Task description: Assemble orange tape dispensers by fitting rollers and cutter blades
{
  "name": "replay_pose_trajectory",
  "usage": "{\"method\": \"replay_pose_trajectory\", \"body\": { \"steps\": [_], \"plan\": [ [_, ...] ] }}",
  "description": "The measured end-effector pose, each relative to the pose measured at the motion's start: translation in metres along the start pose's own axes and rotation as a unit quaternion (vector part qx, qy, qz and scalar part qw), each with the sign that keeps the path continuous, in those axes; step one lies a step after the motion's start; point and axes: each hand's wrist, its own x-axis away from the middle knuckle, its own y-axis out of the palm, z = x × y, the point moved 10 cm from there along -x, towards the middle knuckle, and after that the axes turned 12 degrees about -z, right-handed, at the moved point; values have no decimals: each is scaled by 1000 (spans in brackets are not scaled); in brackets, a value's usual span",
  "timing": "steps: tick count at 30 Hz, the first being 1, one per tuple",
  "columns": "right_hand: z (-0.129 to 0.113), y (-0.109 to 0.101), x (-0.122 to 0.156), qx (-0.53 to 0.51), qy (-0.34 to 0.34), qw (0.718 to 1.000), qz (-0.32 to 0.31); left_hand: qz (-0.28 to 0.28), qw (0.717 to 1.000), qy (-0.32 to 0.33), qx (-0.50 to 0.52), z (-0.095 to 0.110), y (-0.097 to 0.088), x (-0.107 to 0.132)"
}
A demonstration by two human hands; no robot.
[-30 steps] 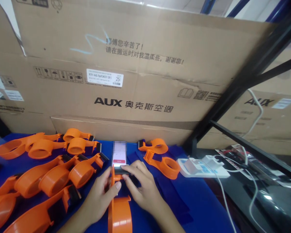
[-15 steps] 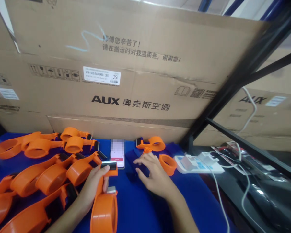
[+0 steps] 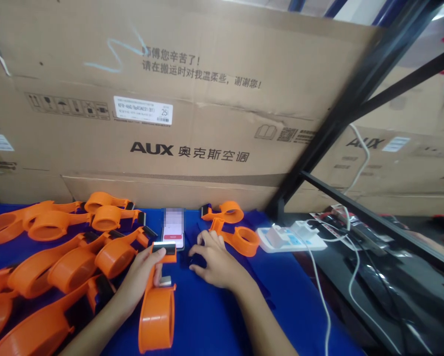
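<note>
My left hand (image 3: 140,274) is wrapped round the handle of an orange tape dispenser (image 3: 156,316). Its toothed black head points up and away, with the thumb on it, and its wide ring hangs nearest me. My right hand (image 3: 216,259) is over the blue cloth (image 3: 203,316), fingers bent and thumb apart from the forefinger. A dark blue piece (image 3: 197,260) shows between them; its kind is hard to make out. Just beyond that hand lie an orange dispenser (image 3: 246,241) and another orange dispenser (image 3: 231,211).
Several orange dispensers (image 3: 73,269) lie in rows at the left. A phone (image 3: 173,230) with a lit screen lies at the back middle. To the right are a white power strip (image 3: 292,238) with plugs and cables, and a black metal frame (image 3: 318,138). Behind stands a large cardboard box (image 3: 207,109).
The view has shifted slightly to the right. My right hand's fingers have curled further and moved nearer the dispenser in my left hand, which keeps its hold.
</note>
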Motion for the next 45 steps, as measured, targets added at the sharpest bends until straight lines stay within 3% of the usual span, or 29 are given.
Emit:
{"method": "replay_pose_trajectory", "body": {
  "steps": [8,17,23,30,45],
  "plan": [
    [-9,-7,0,-6,-40,999,17,-22,994,43,-101,7,0,-2],
    [-36,13,-13,15,-56,998,-3,-29,993,48,-102,7,1,-3],
    [-26,-12,-6,-81,-48,992,82,-32,993,47,-105,10,4,-2],
    [-20,-28,4,-227,-35,956,182,-22,993,59,-99,13,4,1],
    [-41,-13,-6,-271,-119,949,114,-4,994,65,-86,13,1,1]
  ]
}}
